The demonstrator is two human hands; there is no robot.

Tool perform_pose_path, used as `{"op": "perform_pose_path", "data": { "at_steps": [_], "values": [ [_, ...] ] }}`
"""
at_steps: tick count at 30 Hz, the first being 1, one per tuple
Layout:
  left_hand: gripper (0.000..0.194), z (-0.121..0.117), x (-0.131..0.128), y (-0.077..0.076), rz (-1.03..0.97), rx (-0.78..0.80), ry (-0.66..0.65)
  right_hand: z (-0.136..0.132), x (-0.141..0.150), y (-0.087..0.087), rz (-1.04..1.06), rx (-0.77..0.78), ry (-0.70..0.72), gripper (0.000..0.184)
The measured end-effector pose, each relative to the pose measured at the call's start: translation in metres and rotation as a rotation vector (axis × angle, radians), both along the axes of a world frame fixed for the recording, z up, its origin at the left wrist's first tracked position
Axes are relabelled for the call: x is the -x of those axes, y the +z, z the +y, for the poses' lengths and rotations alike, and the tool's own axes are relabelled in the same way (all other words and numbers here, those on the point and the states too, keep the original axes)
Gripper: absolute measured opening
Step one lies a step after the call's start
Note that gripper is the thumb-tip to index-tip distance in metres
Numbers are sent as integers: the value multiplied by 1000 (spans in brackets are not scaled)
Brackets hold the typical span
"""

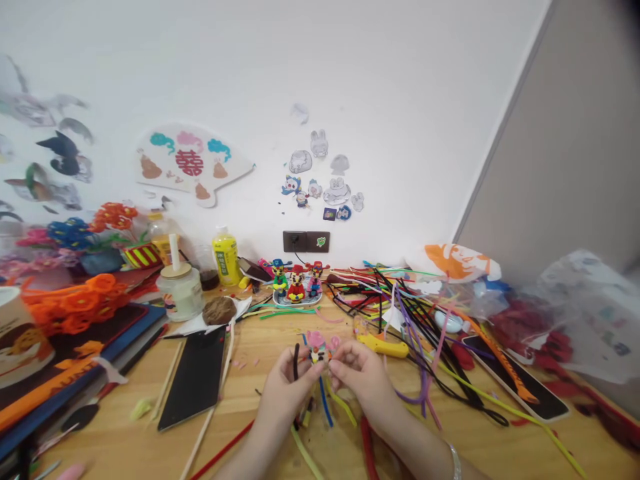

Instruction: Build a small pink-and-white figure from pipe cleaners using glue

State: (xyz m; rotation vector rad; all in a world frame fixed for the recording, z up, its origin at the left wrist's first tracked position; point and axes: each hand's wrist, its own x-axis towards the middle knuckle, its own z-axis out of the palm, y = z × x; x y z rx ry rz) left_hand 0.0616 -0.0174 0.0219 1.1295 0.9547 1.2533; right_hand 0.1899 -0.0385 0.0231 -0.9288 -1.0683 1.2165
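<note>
Near the front middle of the table, my left hand (289, 381) and my right hand (364, 379) meet at a small pink-topped figure (317, 341). White and black patches show below the pink, like a little face. The fingers of both hands are closed on its two sides. A black pipe cleaner (296, 363) stands up by my left fingers; whether they grip it I cannot tell. Under the hands lie a blue pipe cleaner (326, 403) and a yellow pipe cleaner (344, 404). Right of my right hand rests a yellow glue gun (384, 345).
Three colourful figures (297, 285) stand on a small tray behind the hands. A heap of pipe cleaners (360, 287) spreads right, near a phone (520, 380). Left are a black tablet-like slab (194, 377), a glass jar (180, 293), a yellow bottle (227, 257) and orange flowers (75, 303).
</note>
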Motion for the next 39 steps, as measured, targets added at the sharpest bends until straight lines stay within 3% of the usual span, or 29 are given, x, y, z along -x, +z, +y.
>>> {"op": "perform_pose_path", "data": {
  "at_steps": [11, 20, 26, 33, 39],
  "values": [
    [37, -5, -1, 4, -26, 56, -20, -2, 0, 5, -8, 26, -59, 34],
    [48, -5, -1, 5, -122, -43, -105, -3, 3, 1, -49, 47, -73, 35],
    [35, -1, 3, 2, 31, -90, -181, -3, 2, 0, -22, 73, -60, 34],
    [49, -7, 6, 11, 79, 79, -206, -3, -1, 1, 30, 89, 7, 28],
    [50, -4, 7, 13, 123, 95, -186, -3, -5, 2, 32, 108, 23, 28]
  ]
}}
